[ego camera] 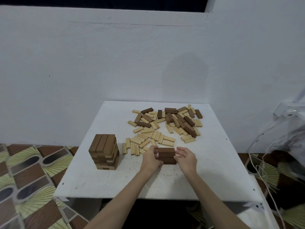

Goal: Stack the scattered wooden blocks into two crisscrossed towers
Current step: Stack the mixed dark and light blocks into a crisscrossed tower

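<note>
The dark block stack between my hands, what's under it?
The dark block stack sits on the white table, its top layer three blocks side by side. Left hand and right hand flank it. Whether a lower layer lies beneath is hidden.

Brown tower (104, 153); white table (206, 162); pale blocks (148, 138)

Background: plain pale wall (115, 63), dark window opening (102, 0) along its top edge. Floor (24, 179) tiled in brown, black and yellow-green fan pattern. White square counter (222, 171) near wall; clear plastic bag (290, 129) and white cords (264, 176) at right.
</note>
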